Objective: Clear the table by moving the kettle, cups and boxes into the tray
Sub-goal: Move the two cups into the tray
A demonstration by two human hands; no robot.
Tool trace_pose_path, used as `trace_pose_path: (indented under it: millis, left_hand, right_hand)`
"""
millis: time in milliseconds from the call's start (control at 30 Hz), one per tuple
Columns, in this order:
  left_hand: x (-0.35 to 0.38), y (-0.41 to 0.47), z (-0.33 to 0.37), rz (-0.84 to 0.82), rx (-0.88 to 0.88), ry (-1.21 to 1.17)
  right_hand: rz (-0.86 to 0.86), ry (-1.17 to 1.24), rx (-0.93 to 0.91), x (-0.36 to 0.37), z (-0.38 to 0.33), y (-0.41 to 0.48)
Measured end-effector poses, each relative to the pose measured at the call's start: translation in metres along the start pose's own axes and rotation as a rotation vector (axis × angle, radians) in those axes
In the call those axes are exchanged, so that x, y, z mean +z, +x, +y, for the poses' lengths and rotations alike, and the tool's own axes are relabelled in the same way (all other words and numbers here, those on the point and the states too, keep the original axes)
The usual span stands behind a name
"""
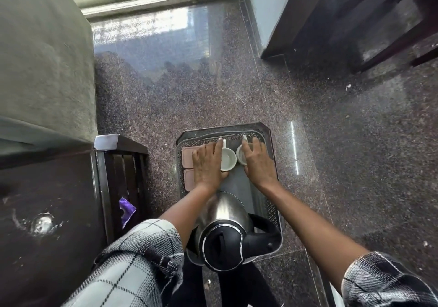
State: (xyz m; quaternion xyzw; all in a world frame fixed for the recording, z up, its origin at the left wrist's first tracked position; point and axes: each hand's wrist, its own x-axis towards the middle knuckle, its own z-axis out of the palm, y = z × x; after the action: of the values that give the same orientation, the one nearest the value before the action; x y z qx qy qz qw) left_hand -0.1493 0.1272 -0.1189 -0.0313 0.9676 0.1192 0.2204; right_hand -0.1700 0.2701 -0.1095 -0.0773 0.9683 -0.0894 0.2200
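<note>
A dark grey tray (pixel 267 131) lies on the floor below me. A steel kettle (pixel 225 214) with a black lid and handle stands at its near end. Two white cups sit at the far end: the left cup (pixel 229 159) and the right cup (pixel 241 156). Two pinkish boxes lie along the tray's left side, the far box (pixel 187 156) and the near box (pixel 189 180), both partly hidden. My left hand (pixel 207 164) grips the left cup from its left side. My right hand (pixel 258 162) wraps around the right cup.
A dark wooden table (pixel 47 200) with a wet mark stands at the left, with a slatted shelf (pixel 123 171) and a purple wrapper (pixel 126 208) beside it. A grey sofa (pixel 40 58) is at the far left. Dark furniture legs (pixel 379 46) stand at the upper right on the speckled granite floor.
</note>
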Motion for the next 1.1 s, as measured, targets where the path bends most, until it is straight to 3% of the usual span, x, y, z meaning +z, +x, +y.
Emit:
trace_pose_path:
  millis: [167,300,433,633,933,1100]
  left_hand:
    - [-0.015,-0.019,-0.027,0.06,-0.043,0.045]
    - [-0.009,-0.032,-0.052,-0.039,0.033,0.234]
    - [0.003,-0.035,-0.061,-0.184,0.1,0.378]
    - [-0.001,-0.033,-0.068,-0.124,0.104,0.36]
    - [0.006,-0.029,-0.069,-0.022,0.122,0.386]
    - [-0.003,-0.033,-0.067,0.055,0.101,0.285]
  right_hand:
    - [0.313,-0.015,-0.14,-0.008,-0.009,-0.02]
    - [0.177,-0.053,-0.353,-0.002,-0.034,-0.025]
    - [0.097,-0.195,-0.426,0.004,-0.04,-0.014]
    - [0.052,-0.304,-0.507,-0.001,-0.039,-0.009]
    - [0.08,-0.332,-0.459,0.005,-0.037,-0.011]
    - [0.096,-0.19,-0.316,-0.002,-0.045,-0.016]
